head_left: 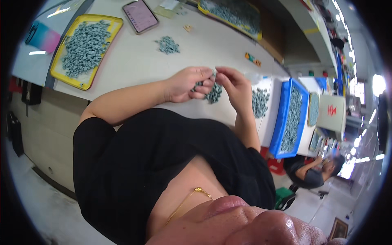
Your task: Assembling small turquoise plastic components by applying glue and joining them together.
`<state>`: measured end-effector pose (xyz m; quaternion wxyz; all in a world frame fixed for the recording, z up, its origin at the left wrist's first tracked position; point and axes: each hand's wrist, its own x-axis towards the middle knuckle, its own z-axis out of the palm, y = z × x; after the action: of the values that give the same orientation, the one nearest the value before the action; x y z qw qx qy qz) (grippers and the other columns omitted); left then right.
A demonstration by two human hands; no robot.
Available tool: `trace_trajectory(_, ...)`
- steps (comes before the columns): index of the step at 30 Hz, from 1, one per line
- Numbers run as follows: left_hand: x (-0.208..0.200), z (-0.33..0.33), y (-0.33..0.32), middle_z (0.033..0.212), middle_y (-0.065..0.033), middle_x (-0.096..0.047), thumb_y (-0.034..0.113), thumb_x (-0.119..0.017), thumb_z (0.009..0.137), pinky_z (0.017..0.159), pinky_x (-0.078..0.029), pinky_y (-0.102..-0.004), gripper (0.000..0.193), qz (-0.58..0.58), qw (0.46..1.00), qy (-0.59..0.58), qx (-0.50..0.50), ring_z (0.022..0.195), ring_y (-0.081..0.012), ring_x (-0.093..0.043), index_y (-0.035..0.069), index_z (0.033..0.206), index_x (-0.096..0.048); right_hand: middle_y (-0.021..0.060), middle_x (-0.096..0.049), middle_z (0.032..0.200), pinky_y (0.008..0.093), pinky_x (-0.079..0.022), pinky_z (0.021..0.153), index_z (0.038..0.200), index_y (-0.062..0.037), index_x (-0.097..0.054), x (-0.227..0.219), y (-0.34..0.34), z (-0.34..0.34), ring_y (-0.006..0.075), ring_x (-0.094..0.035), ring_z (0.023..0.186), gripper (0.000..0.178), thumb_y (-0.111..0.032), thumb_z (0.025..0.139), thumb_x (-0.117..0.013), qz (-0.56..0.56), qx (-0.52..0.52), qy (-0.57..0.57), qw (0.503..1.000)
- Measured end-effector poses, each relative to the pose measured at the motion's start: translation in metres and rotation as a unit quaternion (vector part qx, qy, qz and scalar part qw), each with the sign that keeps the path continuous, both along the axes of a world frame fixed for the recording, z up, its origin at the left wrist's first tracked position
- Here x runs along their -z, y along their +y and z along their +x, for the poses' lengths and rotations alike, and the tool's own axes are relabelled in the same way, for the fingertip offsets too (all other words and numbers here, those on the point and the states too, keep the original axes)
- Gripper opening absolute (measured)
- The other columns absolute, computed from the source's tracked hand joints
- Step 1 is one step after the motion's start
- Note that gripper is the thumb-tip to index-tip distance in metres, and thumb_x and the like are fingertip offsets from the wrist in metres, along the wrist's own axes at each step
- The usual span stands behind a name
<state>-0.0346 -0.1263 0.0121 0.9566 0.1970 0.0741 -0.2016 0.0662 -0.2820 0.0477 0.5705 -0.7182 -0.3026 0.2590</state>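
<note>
My left hand (188, 85) is curled closed, with several small grey-green pebble-like pieces (198, 84) showing between its fingers. Its thumb and forefinger meet my right hand (234, 83) at one small pale piece (213, 73). The right fingertips are pinched together at that piece. Beneath the two hands, on the white table (134, 61), lies a small heap of the same pieces (213, 94). What the pieces are exactly is too small to make out.
A yellow tray (85, 85) of pieces stands left, beside a phone (141, 16). Loose heaps lie ahead (167, 45) and right (260, 103). A blue bin (279, 122) of pieces stands at the right; another yellow-rimmed tray (230, 25) lies far back. A co-worker (312, 173) sits beyond.
</note>
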Motion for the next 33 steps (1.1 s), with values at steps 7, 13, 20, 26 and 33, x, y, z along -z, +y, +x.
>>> trace_trajectory(7,-0.012,0.000,0.000,0.073,0.0037,-0.038,0.028,-0.043,0.099,0.045,-0.024,-0.0171,0.021,0.100,0.991,-0.062,-0.069,0.057,-0.0050,-0.032,0.009,0.091,-0.048,0.0082,-0.066,0.093,0.0255,-0.049,0.075,0.099,0.0000,-0.066,0.011,0.003,-0.006,0.0162,-0.062,0.085,0.017,-0.002,0.083,-0.064,0.099,-0.002,-0.093,0.991)
trace_trajectory(13,-0.004,0.006,-0.004,0.071,0.0040,-0.037,0.026,-0.042,0.099,0.045,-0.022,-0.0173,0.020,0.122,0.989,-0.041,-0.080,0.057,-0.0047,-0.031,0.009,0.090,-0.046,0.0074,-0.066,0.092,0.0228,-0.051,0.073,0.105,-0.0006,-0.065,0.003,-0.016,0.008,0.0121,-0.063,0.081,0.019,-0.001,0.086,-0.061,0.013,0.007,-0.256,0.967)
trace_trajectory(20,-0.001,0.013,0.011,0.069,0.0041,-0.035,0.025,-0.040,0.100,0.043,-0.021,-0.0172,0.021,0.111,0.986,0.023,-0.120,0.056,-0.0040,-0.030,0.008,0.087,-0.043,0.0076,-0.064,0.070,0.0249,-0.047,0.059,0.090,0.0001,-0.069,-0.009,-0.085,0.041,0.0124,-0.058,0.062,0.018,-0.017,0.084,-0.066,-0.241,0.056,-0.175,0.953)
trace_trajectory(26,0.005,0.010,0.002,0.072,0.0021,-0.038,0.023,-0.042,0.099,0.043,-0.022,-0.0174,0.019,0.085,0.993,0.018,-0.083,0.057,-0.0049,-0.032,0.005,0.092,-0.046,0.0094,-0.061,0.068,0.0318,-0.045,0.058,0.085,0.0016,-0.067,-0.013,-0.108,0.051,0.0162,-0.055,0.060,0.037,-0.033,0.075,-0.075,-0.415,0.114,-0.095,0.898)
trace_trajectory(33,0.004,0.005,-0.009,0.072,0.0023,-0.038,0.024,-0.042,0.099,0.043,-0.023,-0.0182,0.021,0.063,0.998,0.029,-0.013,0.056,-0.0056,-0.032,0.006,0.088,-0.045,0.0124,-0.062,0.101,0.0332,-0.047,0.075,0.108,-0.0007,-0.057,0.035,-0.077,0.076,0.0211,-0.059,0.085,0.051,-0.030,0.072,-0.079,-0.258,0.199,-0.199,0.924)
